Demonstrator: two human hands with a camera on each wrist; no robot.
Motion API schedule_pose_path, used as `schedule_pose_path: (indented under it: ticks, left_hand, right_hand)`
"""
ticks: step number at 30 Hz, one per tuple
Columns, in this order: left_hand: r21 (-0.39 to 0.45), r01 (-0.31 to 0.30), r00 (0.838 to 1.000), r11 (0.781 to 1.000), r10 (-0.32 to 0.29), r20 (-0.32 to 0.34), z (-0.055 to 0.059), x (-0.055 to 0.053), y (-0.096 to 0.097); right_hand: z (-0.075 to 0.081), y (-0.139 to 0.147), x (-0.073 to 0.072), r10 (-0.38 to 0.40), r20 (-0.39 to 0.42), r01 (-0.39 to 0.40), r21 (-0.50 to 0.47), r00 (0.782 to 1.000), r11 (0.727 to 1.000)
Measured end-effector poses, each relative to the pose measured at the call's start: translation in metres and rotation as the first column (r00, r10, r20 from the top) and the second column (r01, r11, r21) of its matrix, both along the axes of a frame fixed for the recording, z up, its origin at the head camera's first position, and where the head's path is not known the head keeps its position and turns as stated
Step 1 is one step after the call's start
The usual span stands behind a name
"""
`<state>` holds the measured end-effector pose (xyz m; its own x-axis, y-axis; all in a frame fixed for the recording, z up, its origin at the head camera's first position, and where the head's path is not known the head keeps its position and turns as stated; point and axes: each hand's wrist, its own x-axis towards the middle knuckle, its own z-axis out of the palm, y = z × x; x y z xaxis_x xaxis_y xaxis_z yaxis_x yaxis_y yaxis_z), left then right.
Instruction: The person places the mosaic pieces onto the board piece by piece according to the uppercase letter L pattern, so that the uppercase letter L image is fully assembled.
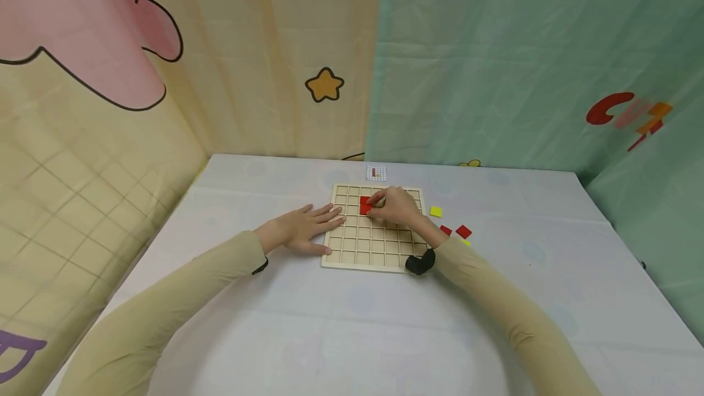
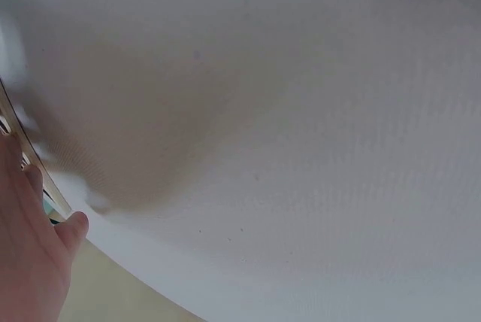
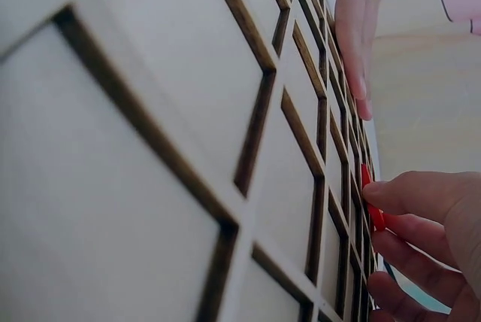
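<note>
A pale wooden grid board (image 1: 352, 258) lies on the white table. Two red square tiles (image 1: 365, 209) sit one behind the other in cells toward its far side. My right hand (image 1: 398, 206) reaches over the board and pinches the nearer red tile between thumb and fingers. The right wrist view shows a red tile (image 3: 367, 175) at the thumb tip, low against the grid and partly hidden by the fingers. My left hand (image 1: 302, 228) lies flat with fingers spread, its fingertips over the board's left edge. In the left wrist view, that hand (image 2: 34, 239) is at the board's rim.
Right of the board lie a yellow tile (image 1: 436, 211) and a red tile (image 1: 464, 232). Another red tile (image 1: 446, 230) and a yellow one (image 1: 466, 242) are partly covered by the right forearm. A small gridded pattern card (image 1: 376, 173) lies behind the board. Curtains (image 1: 467, 66) stand behind the table.
</note>
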<state>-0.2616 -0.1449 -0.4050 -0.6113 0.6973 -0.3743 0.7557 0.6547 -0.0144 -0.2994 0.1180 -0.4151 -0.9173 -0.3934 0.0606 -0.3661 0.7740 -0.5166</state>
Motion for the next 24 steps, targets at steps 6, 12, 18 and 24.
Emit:
schedule_pose_path:
  ticks: [6,12,18,24]
  left_hand:
    - [0.0,0.0,1.0,1.0,0.0,-0.005,-0.0025,-0.0015,0.0004]
    - [0.003,0.001,1.0,1.0,-0.001,-0.003,-0.0016,-0.0009,0.0007]
    - [0.0,-0.005,1.0,1.0,0.005,-0.004,-0.0001,-0.0008,0.001]
    - [-0.006,-0.004,1.0,1.0,0.004,0.0,0.0009,-0.0002,0.0008]
  right_hand:
    - [-0.0012,-0.0005,-0.0014,0.002,0.013,-0.002,0.015,1.0,1.0]
    - [0.0008,-0.0009,-0.0012,0.0,0.034,-0.001,0.027,0.999,1.0]
    - [0.0039,-0.0009,0.0002,-0.006,0.037,0.005,0.028,0.999,1.0]
    - [0.0066,0.0016,0.0022,-0.024,0.04,0.025,-0.002,0.999,1.0]
